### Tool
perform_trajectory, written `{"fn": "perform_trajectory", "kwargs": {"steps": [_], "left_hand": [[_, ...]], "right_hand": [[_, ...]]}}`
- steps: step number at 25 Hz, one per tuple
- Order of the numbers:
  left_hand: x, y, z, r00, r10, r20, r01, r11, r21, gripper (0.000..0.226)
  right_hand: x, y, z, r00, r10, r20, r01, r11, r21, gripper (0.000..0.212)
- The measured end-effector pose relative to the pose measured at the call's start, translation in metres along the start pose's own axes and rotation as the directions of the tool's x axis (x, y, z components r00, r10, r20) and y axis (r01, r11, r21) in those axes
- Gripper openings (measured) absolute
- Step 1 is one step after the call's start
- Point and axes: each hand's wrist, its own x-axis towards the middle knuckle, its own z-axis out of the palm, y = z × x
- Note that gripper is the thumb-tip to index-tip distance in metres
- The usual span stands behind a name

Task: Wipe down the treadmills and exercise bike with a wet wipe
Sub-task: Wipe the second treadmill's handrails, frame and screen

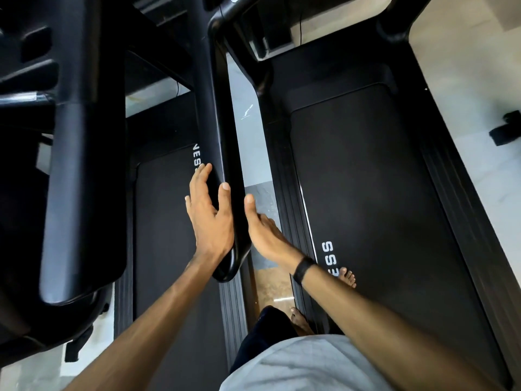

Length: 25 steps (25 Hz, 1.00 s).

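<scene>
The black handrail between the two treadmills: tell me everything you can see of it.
The handrail is a long, smooth bar of glossy black plastic with a rounded near end. It runs from the upright at the top of the view down toward the person, above the gap between the two belts. The left hand lies along its left side, fingers straight and thumb over the top. The right hand sits at its right side, thumb up; contact there is unclear. No wipe is visible.

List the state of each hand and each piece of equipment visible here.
left hand: fingers straight, lying on the handrail's left side
right hand: open, at the handrail's right side, no wipe visible
handrail: flanked by both hands
left treadmill belt: bare
right treadmill belt: one bare foot on it
</scene>
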Motion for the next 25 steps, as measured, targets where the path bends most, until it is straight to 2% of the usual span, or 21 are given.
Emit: {"fn": "perform_trajectory", "kwargs": {"steps": [2, 4, 5, 6, 8, 9, 10, 12, 15, 17, 19, 20, 23, 25], "left_hand": [[0.000, -0.001, 0.000, 1.000, -0.012, 0.007, 0.012, 1.000, 0.006, 0.051], [0.001, -0.002, 0.000, 1.000, -0.011, 0.005, 0.011, 1.000, -0.006, 0.049], [0.002, -0.001, -0.001, 1.000, -0.014, -0.001, 0.014, 1.000, -0.008, 0.049], [0.002, 0.001, -0.001, 1.000, -0.018, -0.008, 0.018, 1.000, -0.002, 0.049], [0.000, 0.005, -0.001, 1.000, -0.024, -0.016, 0.024, 0.999, 0.029, 0.051], [-0.001, 0.006, -0.001, 1.000, -0.021, -0.016, 0.022, 0.999, 0.041, 0.052], [-0.001, 0.006, 0.000, 1.000, -0.020, -0.014, 0.020, 0.999, 0.046, 0.051], [-0.001, 0.003, 0.000, 1.000, -0.024, -0.001, 0.024, 0.999, 0.028, 0.049], [0.002, 0.000, 0.000, 1.000, -0.007, -0.007, 0.007, 0.999, 0.041, 0.049], [0.005, 0.000, -0.001, 0.999, 0.044, -0.015, -0.042, 0.996, 0.083, 0.049], [0.009, 0.004, -0.001, 0.996, 0.093, -0.018, -0.089, 0.987, 0.136, 0.047], [0.014, 0.007, -0.002, 0.996, 0.086, -0.032, -0.080, 0.985, 0.150, 0.044], [0.048, 0.021, 0.001, 0.991, -0.015, -0.135, 0.025, 0.997, 0.073, 0.028], [0.084, 0.028, 0.005, 0.989, -0.009, -0.146, 0.016, 0.999, 0.043, 0.029]], "right_hand": [[-0.023, -0.004, 0.001, 0.998, -0.063, 0.012, 0.064, 0.995, -0.072, 0.083], [-0.023, -0.020, 0.005, 0.978, -0.197, -0.062, 0.195, 0.980, -0.041, 0.078], [-0.012, -0.028, 0.006, 0.973, -0.217, -0.085, 0.215, 0.976, -0.028, 0.071], [0.000, -0.035, 0.005, 0.975, -0.201, -0.091, 0.201, 0.980, -0.005, 0.066], [0.013, -0.035, -0.005, 0.996, -0.073, -0.060, 0.073, 0.997, 0.006, 0.071], [0.012, -0.036, -0.011, 1.000, -0.003, -0.023, 0.002, 0.999, -0.038, 0.077], [0.006, -0.037, -0.015, 1.000, 0.010, 0.013, -0.009, 0.995, -0.096, 0.081], [-0.008, -0.042, -0.018, 0.998, -0.069, 0.016, 0.070, 0.992, -0.103, 0.080], [0.003, -0.047, -0.011, 0.982, -0.180, -0.053, 0.180, 0.984, -0.004, 0.064], [0.016, -0.044, -0.013, 0.997, -0.076, -0.004, 0.076, 0.997, 0.017, 0.074], [0.014, -0.039, -0.021, 0.999, -0.004, 0.040, 0.006, 0.999, -0.048, 0.087], [0.009, -0.040, -0.024, 0.999, -0.029, 0.036, 0.032, 0.998, -0.062, 0.084], [0.004, -0.049, -0.020, 0.984, -0.172, -0.042, 0.171, 0.985, -0.018, 0.055], [0.017, -0.044, -0.014, 0.977, -0.212, -0.028, 0.214, 0.975, 0.056, 0.060]]}}
